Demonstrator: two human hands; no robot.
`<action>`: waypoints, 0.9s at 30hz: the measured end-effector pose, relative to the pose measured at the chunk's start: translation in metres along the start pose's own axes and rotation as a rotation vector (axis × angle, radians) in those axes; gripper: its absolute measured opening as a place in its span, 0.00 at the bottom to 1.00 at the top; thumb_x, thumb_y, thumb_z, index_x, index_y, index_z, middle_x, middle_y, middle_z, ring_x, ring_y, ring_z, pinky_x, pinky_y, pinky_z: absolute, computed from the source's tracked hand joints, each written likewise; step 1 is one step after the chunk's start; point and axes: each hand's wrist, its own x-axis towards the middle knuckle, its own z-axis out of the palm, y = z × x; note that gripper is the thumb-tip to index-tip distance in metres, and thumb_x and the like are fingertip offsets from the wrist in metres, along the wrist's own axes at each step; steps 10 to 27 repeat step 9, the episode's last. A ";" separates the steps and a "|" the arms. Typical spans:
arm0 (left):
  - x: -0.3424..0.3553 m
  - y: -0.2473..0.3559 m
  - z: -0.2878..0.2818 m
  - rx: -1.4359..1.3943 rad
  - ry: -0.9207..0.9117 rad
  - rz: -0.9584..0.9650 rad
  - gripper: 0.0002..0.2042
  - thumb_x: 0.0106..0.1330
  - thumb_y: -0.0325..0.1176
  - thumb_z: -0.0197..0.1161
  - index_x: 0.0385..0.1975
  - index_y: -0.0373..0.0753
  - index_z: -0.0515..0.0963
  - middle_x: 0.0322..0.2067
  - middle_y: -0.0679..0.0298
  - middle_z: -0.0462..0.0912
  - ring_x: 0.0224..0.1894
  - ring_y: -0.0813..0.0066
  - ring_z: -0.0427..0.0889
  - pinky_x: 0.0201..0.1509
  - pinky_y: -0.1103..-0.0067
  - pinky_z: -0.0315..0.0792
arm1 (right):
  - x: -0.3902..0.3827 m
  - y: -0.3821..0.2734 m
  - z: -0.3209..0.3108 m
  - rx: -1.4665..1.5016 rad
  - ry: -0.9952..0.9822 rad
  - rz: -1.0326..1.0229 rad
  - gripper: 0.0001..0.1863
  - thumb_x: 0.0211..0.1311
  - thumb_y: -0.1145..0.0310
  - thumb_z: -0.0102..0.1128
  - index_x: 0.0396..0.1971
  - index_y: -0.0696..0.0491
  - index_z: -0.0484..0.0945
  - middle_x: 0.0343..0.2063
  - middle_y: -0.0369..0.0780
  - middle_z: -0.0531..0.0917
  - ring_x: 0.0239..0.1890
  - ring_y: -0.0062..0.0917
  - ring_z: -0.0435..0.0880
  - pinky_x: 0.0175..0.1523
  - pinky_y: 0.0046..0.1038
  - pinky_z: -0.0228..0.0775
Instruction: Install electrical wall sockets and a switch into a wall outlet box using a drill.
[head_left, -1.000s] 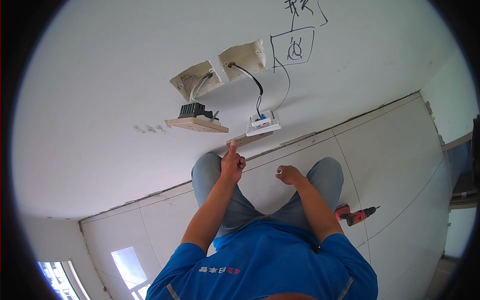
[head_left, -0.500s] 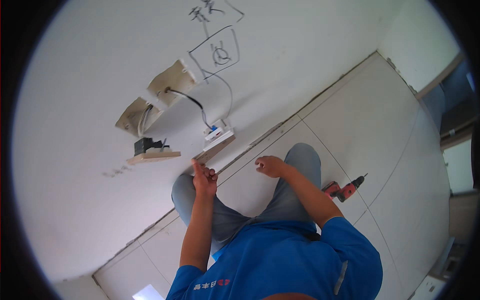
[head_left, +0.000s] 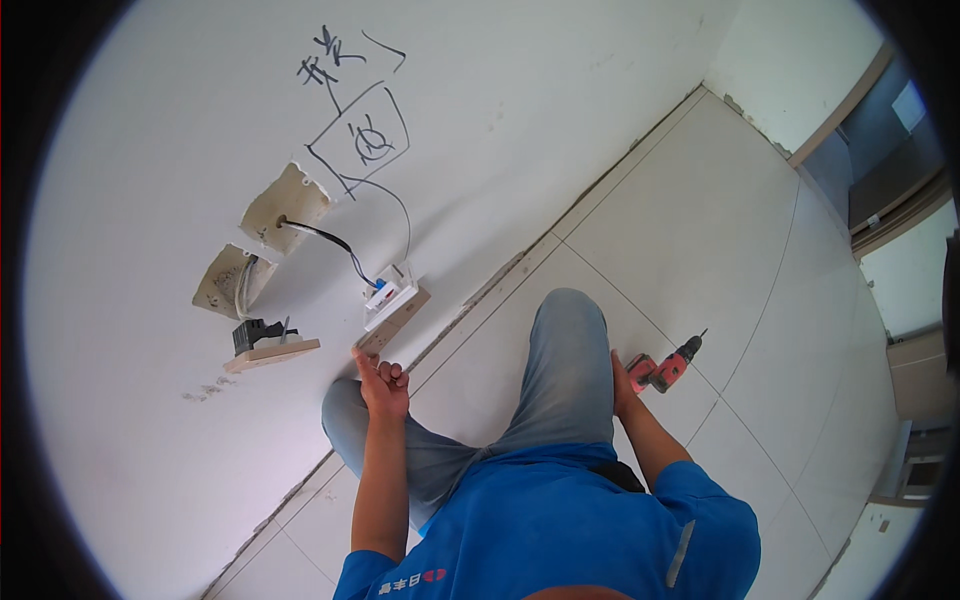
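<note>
My left hand (head_left: 383,388) is at the near end of a beige socket plate (head_left: 392,330). Its thumb lies on the plate's end and its other fingers are curled, so it looks closed on that end. The plate's white back faces the wall, joined by black and white wires (head_left: 325,238) to a recessed wall box (head_left: 290,210). My right hand (head_left: 622,388) is down beside my right knee, partly hidden by it, with its visible fingers stretched out. It is close to the base of a red and black cordless drill (head_left: 668,370) lying on the floor; whether they touch is unclear.
A second beige plate with a black module (head_left: 270,350) hangs by wires from the other wall box (head_left: 230,282). Black marker drawings (head_left: 365,140) are on the white wall (head_left: 160,200). Large light tiles (head_left: 690,240) cover the floor. A doorway (head_left: 890,170) is at the far right.
My right hand has moved from in front of my knees to the right, beside the drill. My left hand stays at the plate. The view has shifted, moving the wall lower and leftward in the picture.
</note>
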 end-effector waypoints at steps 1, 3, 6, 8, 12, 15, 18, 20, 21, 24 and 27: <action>-0.002 -0.002 -0.002 0.013 0.019 -0.011 0.28 0.67 0.65 0.63 0.44 0.44 0.69 0.18 0.73 0.55 0.22 0.78 0.65 0.24 0.80 0.57 | -0.002 0.004 -0.010 -0.005 0.008 -0.015 0.32 0.76 0.41 0.47 0.56 0.55 0.79 0.45 0.42 0.84 0.49 0.30 0.82 0.58 0.37 0.74; 0.001 -0.003 -0.001 -0.008 0.017 -0.015 0.28 0.68 0.64 0.63 0.47 0.44 0.69 0.17 0.73 0.55 0.21 0.78 0.64 0.23 0.81 0.56 | 0.004 0.001 -0.033 -0.114 0.257 -0.173 0.28 0.76 0.43 0.48 0.43 0.56 0.83 0.36 0.40 0.85 0.41 0.28 0.83 0.51 0.34 0.76; 0.009 -0.011 -0.011 0.012 0.008 0.005 0.26 0.70 0.62 0.63 0.49 0.45 0.69 0.16 0.73 0.57 0.18 0.80 0.63 0.21 0.81 0.54 | 0.008 -0.033 -0.092 -0.889 0.538 -0.877 0.21 0.71 0.53 0.56 0.29 0.57 0.78 0.29 0.39 0.80 0.34 0.28 0.80 0.42 0.33 0.74; 0.017 -0.024 -0.017 0.079 0.094 0.052 0.22 0.71 0.60 0.62 0.30 0.47 0.70 0.15 0.72 0.61 0.17 0.79 0.62 0.20 0.79 0.55 | 0.002 -0.064 -0.127 -1.537 0.657 -1.364 0.27 0.58 0.49 0.69 0.43 0.58 0.77 0.41 0.47 0.79 0.46 0.43 0.80 0.50 0.42 0.73; 0.018 -0.029 -0.019 0.087 0.100 0.061 0.23 0.72 0.60 0.61 0.24 0.48 0.68 0.16 0.71 0.62 0.17 0.78 0.63 0.20 0.78 0.57 | -0.003 -0.076 -0.140 -1.495 0.590 -1.474 0.38 0.55 0.41 0.72 0.51 0.58 0.74 0.48 0.49 0.76 0.52 0.46 0.77 0.54 0.46 0.72; 0.018 -0.029 -0.019 0.087 0.100 0.061 0.23 0.72 0.60 0.61 0.24 0.48 0.68 0.16 0.71 0.62 0.17 0.78 0.63 0.20 0.78 0.57 | -0.003 -0.076 -0.140 -1.495 0.590 -1.474 0.38 0.55 0.41 0.72 0.51 0.58 0.74 0.48 0.49 0.76 0.52 0.46 0.77 0.54 0.46 0.72; 0.018 -0.029 -0.019 0.087 0.100 0.061 0.23 0.72 0.60 0.61 0.24 0.48 0.68 0.16 0.71 0.62 0.17 0.78 0.63 0.20 0.78 0.57 | -0.003 -0.076 -0.140 -1.495 0.590 -1.474 0.38 0.55 0.41 0.72 0.51 0.58 0.74 0.48 0.49 0.76 0.52 0.46 0.77 0.54 0.46 0.72; 0.018 -0.029 -0.019 0.087 0.100 0.061 0.23 0.72 0.60 0.61 0.24 0.48 0.68 0.16 0.71 0.62 0.17 0.78 0.63 0.20 0.78 0.57 | -0.003 -0.076 -0.140 -1.495 0.590 -1.474 0.38 0.55 0.41 0.72 0.51 0.58 0.74 0.48 0.49 0.76 0.52 0.46 0.77 0.54 0.46 0.72; 0.018 -0.029 -0.019 0.087 0.100 0.061 0.23 0.72 0.60 0.61 0.24 0.48 0.68 0.16 0.71 0.62 0.17 0.78 0.63 0.20 0.78 0.57 | -0.003 -0.076 -0.140 -1.495 0.590 -1.474 0.38 0.55 0.41 0.72 0.51 0.58 0.74 0.48 0.49 0.76 0.52 0.46 0.77 0.54 0.46 0.72; 0.018 -0.029 -0.019 0.087 0.100 0.061 0.23 0.72 0.60 0.61 0.24 0.48 0.68 0.16 0.71 0.62 0.17 0.78 0.63 0.20 0.78 0.57 | -0.003 -0.076 -0.140 -1.495 0.590 -1.474 0.38 0.55 0.41 0.72 0.51 0.58 0.74 0.48 0.49 0.76 0.52 0.46 0.77 0.54 0.46 0.72; 0.018 -0.029 -0.019 0.087 0.100 0.061 0.23 0.72 0.60 0.61 0.24 0.48 0.68 0.16 0.71 0.62 0.17 0.78 0.63 0.20 0.78 0.57 | -0.003 -0.076 -0.140 -1.495 0.590 -1.474 0.38 0.55 0.41 0.72 0.51 0.58 0.74 0.48 0.49 0.76 0.52 0.46 0.77 0.54 0.46 0.72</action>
